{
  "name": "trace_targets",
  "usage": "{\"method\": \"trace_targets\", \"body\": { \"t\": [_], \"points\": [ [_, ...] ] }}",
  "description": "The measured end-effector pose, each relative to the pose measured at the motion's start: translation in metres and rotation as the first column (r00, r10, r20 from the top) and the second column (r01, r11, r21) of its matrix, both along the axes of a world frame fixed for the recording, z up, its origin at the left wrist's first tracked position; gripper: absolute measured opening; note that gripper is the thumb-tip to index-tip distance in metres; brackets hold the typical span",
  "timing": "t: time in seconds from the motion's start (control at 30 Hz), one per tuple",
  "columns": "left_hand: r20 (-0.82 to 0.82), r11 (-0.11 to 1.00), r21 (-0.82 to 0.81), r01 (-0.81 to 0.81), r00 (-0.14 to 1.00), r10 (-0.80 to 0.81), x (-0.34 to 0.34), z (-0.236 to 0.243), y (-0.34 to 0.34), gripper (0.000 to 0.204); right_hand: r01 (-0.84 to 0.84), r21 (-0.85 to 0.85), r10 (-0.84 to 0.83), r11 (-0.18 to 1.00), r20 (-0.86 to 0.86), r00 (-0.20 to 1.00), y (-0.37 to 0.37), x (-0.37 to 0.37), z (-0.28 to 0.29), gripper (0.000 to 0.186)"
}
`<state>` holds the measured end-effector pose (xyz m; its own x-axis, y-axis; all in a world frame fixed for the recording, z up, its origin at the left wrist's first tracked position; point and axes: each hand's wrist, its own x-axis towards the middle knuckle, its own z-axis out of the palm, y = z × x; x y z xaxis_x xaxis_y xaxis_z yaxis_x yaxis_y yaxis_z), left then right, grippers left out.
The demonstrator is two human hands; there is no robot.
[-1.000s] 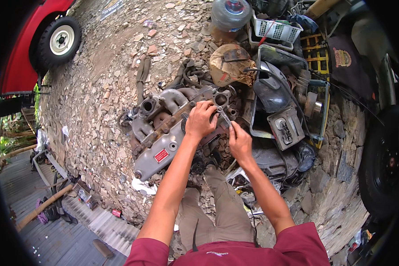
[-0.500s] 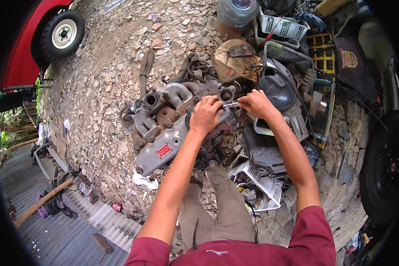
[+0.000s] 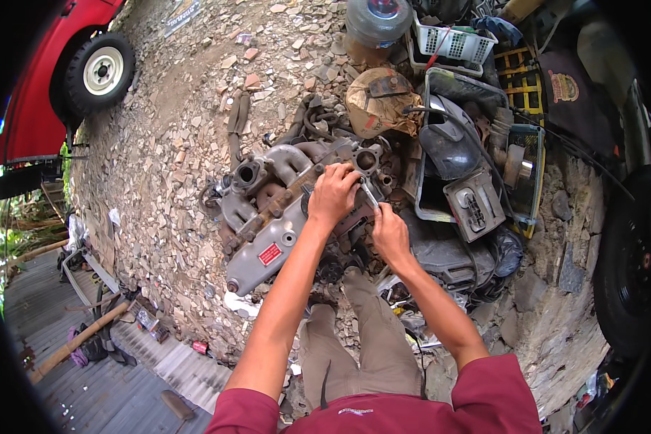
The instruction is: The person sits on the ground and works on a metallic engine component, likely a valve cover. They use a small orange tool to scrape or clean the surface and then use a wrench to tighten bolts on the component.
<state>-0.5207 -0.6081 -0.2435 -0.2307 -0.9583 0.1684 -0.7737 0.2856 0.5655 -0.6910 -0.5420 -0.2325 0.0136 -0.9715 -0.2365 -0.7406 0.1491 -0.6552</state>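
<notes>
A grey engine with a red label on its valve cover lies on stony ground in front of me. My left hand is closed at the engine's right end, its fingertips curled round the head of a silver wrench. What the wrench head sits on is hidden under those fingers. The free end of the wrench is pinched in my right hand, nearer to me. Just beyond my left fingers a round metal port opens upward. Curved manifold pipes run along the engine's far side.
At right stand a crate of parts and a black plastic part. A paper-wrapped bundle, a large water bottle and a white basket are farther back. A red vehicle's wheel is at far left.
My right hand has swung toward me and to the left, turning the wrench from pointing right to pointing down toward me. My left hand stays at the wrench head.
</notes>
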Motion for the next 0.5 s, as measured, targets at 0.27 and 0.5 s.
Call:
{"method": "trace_targets", "body": {
  "t": [0.27,0.5],
  "points": [
    [-0.018,1.0,-0.023,-0.017,1.0,0.017,-0.004,0.006,0.002,0.025,-0.022,0.192,-0.011,0.981,0.168,0.986,-0.007,-0.014,-0.007,0.025],
    [0.035,0.999,-0.033,0.001,0.999,0.0,0.0,-0.002,0.0,0.024,-0.009,0.127,-0.016,0.992,0.194,0.981,0.0,-0.014,-0.017,0.023]
  ]
}}
